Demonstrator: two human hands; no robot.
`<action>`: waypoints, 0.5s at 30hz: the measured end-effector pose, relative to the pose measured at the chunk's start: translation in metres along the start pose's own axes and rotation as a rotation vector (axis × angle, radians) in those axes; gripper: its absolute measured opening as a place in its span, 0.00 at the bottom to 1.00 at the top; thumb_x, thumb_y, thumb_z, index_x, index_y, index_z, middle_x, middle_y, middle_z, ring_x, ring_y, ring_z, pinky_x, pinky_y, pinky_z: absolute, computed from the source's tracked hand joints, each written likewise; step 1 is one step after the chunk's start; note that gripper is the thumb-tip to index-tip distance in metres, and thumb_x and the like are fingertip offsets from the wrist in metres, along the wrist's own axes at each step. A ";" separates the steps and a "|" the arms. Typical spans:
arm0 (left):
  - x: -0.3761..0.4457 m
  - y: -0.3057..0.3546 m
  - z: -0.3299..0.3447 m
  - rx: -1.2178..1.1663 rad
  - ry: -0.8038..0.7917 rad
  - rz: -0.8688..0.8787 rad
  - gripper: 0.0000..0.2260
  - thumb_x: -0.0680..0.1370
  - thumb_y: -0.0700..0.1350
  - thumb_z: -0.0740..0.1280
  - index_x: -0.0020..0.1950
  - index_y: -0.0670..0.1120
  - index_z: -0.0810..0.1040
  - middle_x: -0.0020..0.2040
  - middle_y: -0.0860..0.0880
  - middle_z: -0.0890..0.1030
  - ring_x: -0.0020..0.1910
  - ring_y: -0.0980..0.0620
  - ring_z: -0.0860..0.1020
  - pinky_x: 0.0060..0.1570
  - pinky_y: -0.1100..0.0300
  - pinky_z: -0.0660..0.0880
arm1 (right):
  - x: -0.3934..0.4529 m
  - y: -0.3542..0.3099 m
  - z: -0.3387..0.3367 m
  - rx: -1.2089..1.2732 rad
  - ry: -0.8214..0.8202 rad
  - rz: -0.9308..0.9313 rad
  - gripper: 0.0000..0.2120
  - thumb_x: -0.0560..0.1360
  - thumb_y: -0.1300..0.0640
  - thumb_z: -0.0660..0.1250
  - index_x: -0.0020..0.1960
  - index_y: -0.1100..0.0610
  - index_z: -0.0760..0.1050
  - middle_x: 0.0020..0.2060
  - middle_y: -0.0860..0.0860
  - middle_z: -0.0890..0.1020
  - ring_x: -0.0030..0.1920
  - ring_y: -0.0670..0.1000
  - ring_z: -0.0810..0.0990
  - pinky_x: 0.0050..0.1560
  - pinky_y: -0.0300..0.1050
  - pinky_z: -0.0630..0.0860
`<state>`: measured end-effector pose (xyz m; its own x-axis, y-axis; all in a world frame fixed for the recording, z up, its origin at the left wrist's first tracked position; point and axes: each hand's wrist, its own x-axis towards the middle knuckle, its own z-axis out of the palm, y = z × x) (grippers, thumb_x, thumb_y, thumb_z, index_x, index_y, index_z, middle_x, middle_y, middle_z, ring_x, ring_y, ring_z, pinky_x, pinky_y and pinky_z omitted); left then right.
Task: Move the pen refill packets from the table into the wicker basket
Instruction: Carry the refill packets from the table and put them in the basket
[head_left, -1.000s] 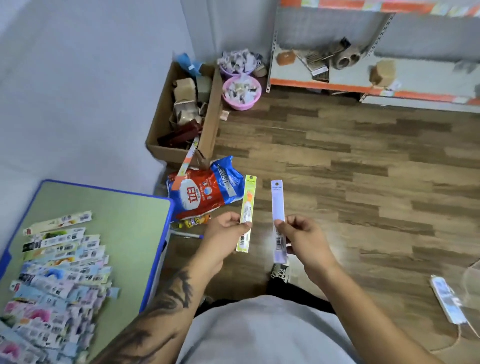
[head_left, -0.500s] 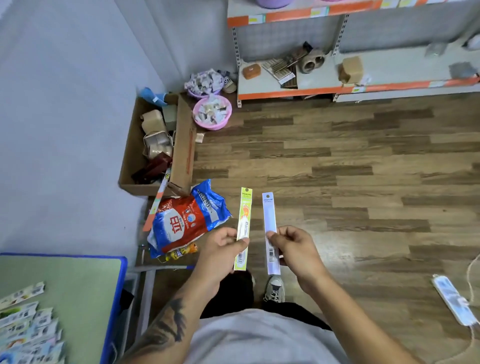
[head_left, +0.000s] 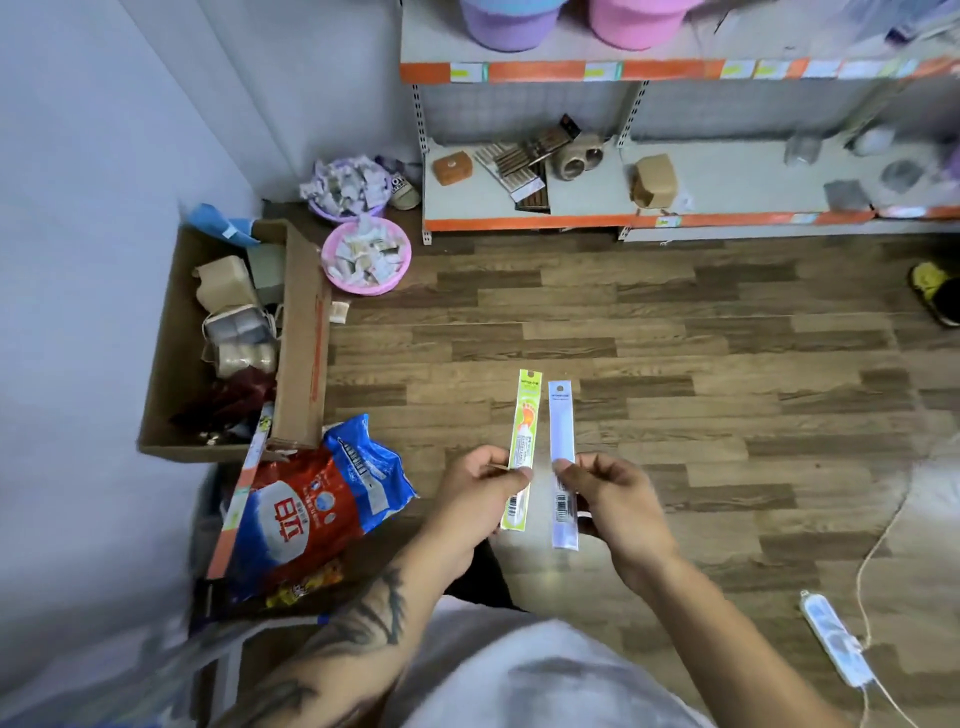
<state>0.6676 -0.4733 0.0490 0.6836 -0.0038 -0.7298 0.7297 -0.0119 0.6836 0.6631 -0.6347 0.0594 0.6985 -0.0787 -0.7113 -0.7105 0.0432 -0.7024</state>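
My left hand (head_left: 475, 499) pinches a long green and yellow refill packet (head_left: 524, 415) near its lower half, held upright over the wooden floor. Close beside it, my right hand (head_left: 615, 499) pinches a pale lilac refill packet (head_left: 561, 421) the same way. The two packets stand side by side, a small gap apart. The table with the other packets is out of view, and no wicker basket shows in the head view.
A cardboard box (head_left: 298, 332) of wrapped goods lies at the left, a red and blue bag (head_left: 311, 504) below it. A pink bowl (head_left: 366, 257) and a purple bowl sit by the orange-edged shelf (head_left: 524, 223). A white power strip (head_left: 836, 644) lies on the floor, lower right.
The view has swung right and up, away from the green table, which has left the frame. Both hands still hold their packets, which now stand closer together.
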 end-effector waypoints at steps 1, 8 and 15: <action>0.011 0.011 -0.003 0.005 -0.002 -0.003 0.02 0.79 0.42 0.73 0.49 0.45 0.81 0.39 0.52 0.81 0.33 0.55 0.76 0.29 0.63 0.67 | 0.009 -0.013 0.004 0.001 -0.001 -0.006 0.06 0.80 0.58 0.71 0.47 0.60 0.78 0.39 0.58 0.81 0.38 0.54 0.78 0.41 0.49 0.79; 0.078 0.082 -0.023 0.067 -0.016 0.013 0.03 0.78 0.43 0.73 0.46 0.47 0.81 0.39 0.50 0.81 0.37 0.50 0.76 0.30 0.61 0.70 | 0.062 -0.089 0.031 0.041 0.034 -0.048 0.07 0.81 0.58 0.70 0.45 0.59 0.77 0.36 0.54 0.82 0.36 0.52 0.79 0.39 0.47 0.79; 0.117 0.135 -0.016 0.028 0.027 -0.030 0.04 0.78 0.44 0.74 0.51 0.46 0.82 0.44 0.45 0.85 0.37 0.48 0.78 0.29 0.60 0.71 | 0.100 -0.140 0.026 0.107 0.067 -0.051 0.07 0.80 0.59 0.70 0.44 0.58 0.77 0.36 0.54 0.82 0.37 0.54 0.79 0.44 0.51 0.76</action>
<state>0.8461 -0.4592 0.0560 0.6620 0.0237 -0.7492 0.7494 -0.0393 0.6609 0.8342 -0.6227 0.0859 0.7238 -0.1499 -0.6735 -0.6582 0.1429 -0.7392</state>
